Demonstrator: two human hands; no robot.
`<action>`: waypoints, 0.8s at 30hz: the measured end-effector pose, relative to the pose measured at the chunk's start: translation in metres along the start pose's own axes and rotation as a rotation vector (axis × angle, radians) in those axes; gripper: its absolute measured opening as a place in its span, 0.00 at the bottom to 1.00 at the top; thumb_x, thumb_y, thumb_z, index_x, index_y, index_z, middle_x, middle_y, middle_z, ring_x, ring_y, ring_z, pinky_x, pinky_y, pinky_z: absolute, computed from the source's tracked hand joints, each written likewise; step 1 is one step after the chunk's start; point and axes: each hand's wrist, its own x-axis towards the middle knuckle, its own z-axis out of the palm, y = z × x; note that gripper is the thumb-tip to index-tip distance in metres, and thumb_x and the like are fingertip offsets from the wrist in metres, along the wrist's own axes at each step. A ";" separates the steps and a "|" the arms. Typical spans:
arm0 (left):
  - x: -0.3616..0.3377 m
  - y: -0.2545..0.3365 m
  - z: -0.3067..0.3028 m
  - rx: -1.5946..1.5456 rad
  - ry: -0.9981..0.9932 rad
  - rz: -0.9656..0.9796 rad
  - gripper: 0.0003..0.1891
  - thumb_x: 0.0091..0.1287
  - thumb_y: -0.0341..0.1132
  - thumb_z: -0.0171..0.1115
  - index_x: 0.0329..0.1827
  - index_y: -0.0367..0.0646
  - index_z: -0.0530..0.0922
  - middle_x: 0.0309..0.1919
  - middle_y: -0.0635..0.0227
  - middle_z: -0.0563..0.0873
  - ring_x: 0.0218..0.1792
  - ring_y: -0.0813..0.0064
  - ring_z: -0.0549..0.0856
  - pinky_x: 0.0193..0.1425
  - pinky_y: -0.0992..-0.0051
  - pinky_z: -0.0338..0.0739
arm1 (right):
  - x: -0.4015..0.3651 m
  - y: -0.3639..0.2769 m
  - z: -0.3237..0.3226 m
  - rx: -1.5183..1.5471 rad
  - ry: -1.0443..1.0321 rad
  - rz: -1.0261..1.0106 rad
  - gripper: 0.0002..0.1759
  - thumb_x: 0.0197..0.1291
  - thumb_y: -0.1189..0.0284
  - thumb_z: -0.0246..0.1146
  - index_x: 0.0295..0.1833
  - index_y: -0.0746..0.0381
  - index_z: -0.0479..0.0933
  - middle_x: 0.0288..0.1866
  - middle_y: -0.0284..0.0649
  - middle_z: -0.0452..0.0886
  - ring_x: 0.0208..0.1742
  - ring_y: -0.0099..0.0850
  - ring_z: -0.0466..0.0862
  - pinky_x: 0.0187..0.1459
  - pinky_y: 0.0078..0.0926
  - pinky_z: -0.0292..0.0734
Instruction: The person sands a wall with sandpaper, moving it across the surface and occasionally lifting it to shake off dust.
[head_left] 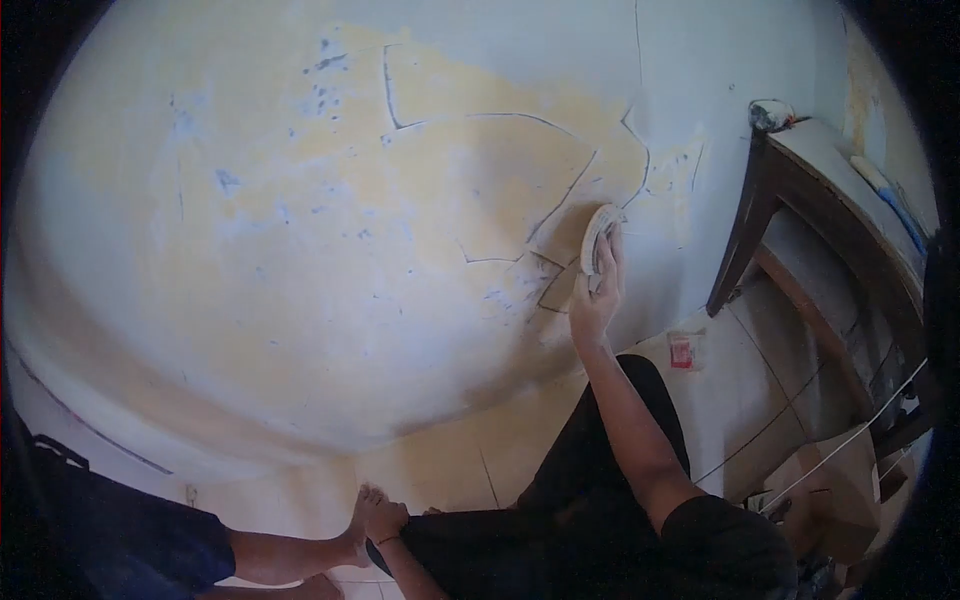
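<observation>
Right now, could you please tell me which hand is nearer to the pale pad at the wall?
The right hand: it grips the pad against the wall. The left hand is well away, low by the black trouser leg.

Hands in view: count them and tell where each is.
2. The right hand is at the wall, holding a curved pad; the left hand is low in the picture, beside a bare foot. Others may be hidden.

Pale blue wall [300, 300] patched yellow, dark cracks [388, 90], brown table [840, 200] — black sleeve [715, 540], seemingly red-and-white packet [683, 352]
</observation>
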 end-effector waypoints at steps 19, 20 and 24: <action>0.028 -0.027 0.011 0.191 -0.146 0.326 0.22 0.66 0.50 0.50 0.52 0.51 0.86 0.64 0.53 0.78 0.71 0.61 0.69 0.81 0.58 0.42 | 0.036 -0.034 -0.018 1.152 0.113 0.762 0.24 0.63 0.78 0.61 0.63 0.60 0.64 0.57 0.39 0.74 0.60 0.30 0.74 0.63 0.31 0.68; 0.024 -0.029 0.009 0.112 -0.196 0.328 0.22 0.67 0.50 0.49 0.52 0.50 0.85 0.62 0.54 0.79 0.69 0.60 0.71 0.79 0.57 0.47 | 0.037 -0.036 -0.018 1.220 0.113 0.798 0.24 0.63 0.77 0.61 0.63 0.60 0.65 0.57 0.39 0.74 0.59 0.30 0.74 0.62 0.32 0.69; 0.038 -0.017 -0.024 -0.498 -0.655 0.102 0.22 0.71 0.48 0.47 0.50 0.44 0.85 0.54 0.56 0.85 0.60 0.60 0.81 0.69 0.57 0.68 | 0.045 -0.045 -0.024 1.227 0.103 0.815 0.23 0.62 0.74 0.60 0.63 0.60 0.66 0.58 0.38 0.74 0.59 0.30 0.74 0.62 0.33 0.68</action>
